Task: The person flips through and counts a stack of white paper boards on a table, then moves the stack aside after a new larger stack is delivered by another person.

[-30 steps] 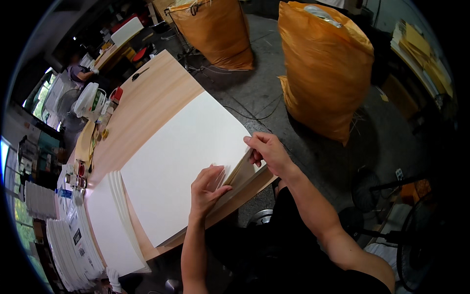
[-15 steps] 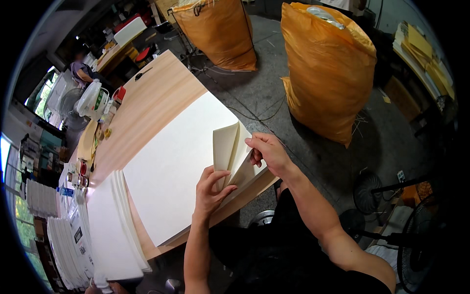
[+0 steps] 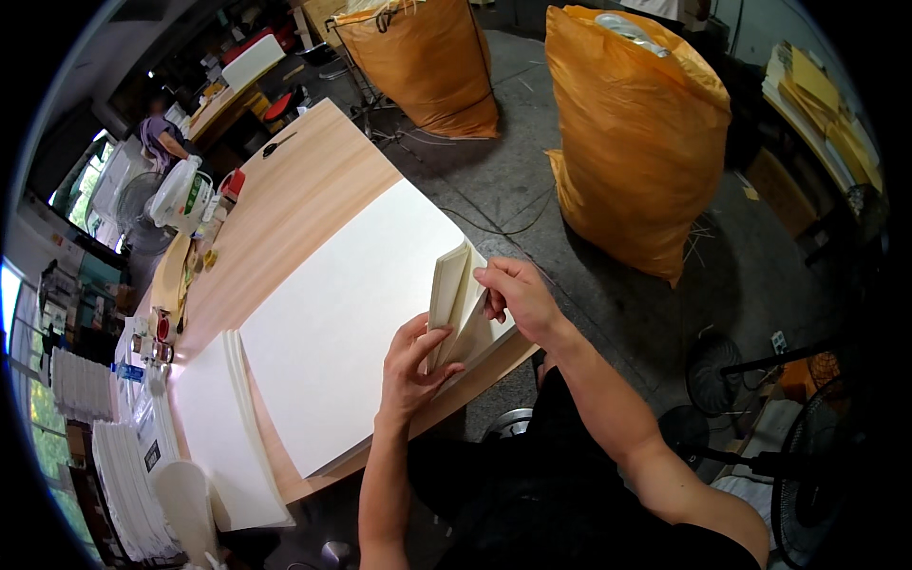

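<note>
A: What's the long, pale wooden bench (image 3: 294,195) like?
B: Smooth grain, soft sheen. The broad white paper sheets (image 3: 342,332) on it look smooth and matt, likewise the narrow cream folded paper (image 3: 445,294).
A: And right of the bench?
B: A tall, bulging orange plastic sack (image 3: 636,142), crinkled, faintly glossy; a dark grey floor (image 3: 518,81), matt, rough-looking.

Large orange sack (image 3: 636,142), second orange sack (image 3: 423,71) beyond, white tub (image 3: 179,197), black fan (image 3: 790,464)
</note>
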`<state>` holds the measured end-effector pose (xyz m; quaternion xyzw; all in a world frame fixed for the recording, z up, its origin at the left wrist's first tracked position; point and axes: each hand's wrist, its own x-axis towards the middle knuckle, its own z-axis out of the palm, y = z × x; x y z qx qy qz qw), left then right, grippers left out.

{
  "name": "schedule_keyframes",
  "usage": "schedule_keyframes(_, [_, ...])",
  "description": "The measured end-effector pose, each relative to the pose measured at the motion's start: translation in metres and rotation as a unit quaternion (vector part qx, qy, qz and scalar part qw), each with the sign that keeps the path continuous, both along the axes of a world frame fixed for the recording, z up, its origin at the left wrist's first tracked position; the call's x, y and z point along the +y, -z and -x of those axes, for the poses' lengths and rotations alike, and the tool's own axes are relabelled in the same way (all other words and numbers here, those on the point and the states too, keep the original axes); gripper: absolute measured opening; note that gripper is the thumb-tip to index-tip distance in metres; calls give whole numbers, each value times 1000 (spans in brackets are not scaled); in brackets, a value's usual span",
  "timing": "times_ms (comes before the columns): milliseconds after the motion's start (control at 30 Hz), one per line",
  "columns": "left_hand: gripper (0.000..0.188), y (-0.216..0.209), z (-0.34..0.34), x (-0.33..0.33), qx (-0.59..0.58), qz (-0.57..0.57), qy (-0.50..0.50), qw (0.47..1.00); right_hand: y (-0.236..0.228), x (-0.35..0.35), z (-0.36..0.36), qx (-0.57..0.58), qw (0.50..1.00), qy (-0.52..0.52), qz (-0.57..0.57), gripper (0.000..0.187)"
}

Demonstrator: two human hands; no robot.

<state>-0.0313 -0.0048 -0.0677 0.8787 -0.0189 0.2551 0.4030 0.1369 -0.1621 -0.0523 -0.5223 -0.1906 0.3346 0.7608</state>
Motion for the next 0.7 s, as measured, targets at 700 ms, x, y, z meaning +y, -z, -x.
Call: schedule_keyframes(700, [52, 0, -1, -2, 9, -17, -7, 1000, 5, -1, -2, 24, 999, -2, -28, 34])
